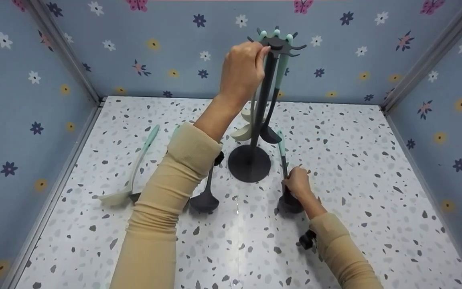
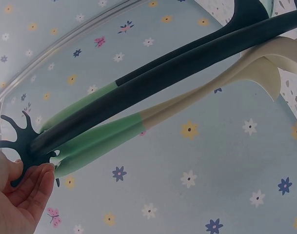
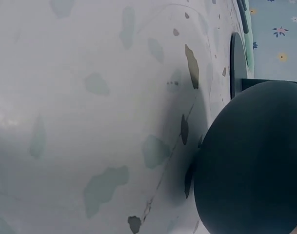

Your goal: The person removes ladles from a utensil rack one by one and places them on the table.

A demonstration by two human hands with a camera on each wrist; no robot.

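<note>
A black utensil stand (image 1: pixel 250 163) stands upright with a ring of hooks at its top. My left hand (image 1: pixel 242 72) pinches one hook between thumb and fingers, which the left wrist view also shows. On the stand hang a dark ladle (image 1: pixel 270 135) and two cream utensils (image 1: pixel 242 133), all with mint green handles. Right of the base, my right hand (image 1: pixel 298 182) grips a dark ladle (image 1: pixel 289 204) by its shaft, low and close to the bowl. Its green handle end points toward the back wall. The ladle's rounded dark bowl (image 3: pixel 255 161) fills the right side of the right wrist view.
On the left of the speckled table (image 1: pixel 231 249) lies a cream utensil (image 1: pixel 114 197) with a green handle. Another dark ladle (image 1: pixel 204 202) lies beside my left sleeve (image 1: pixel 155 224), which hides part of what is there. Flowered walls (image 1: pixel 183 48) enclose the back and sides.
</note>
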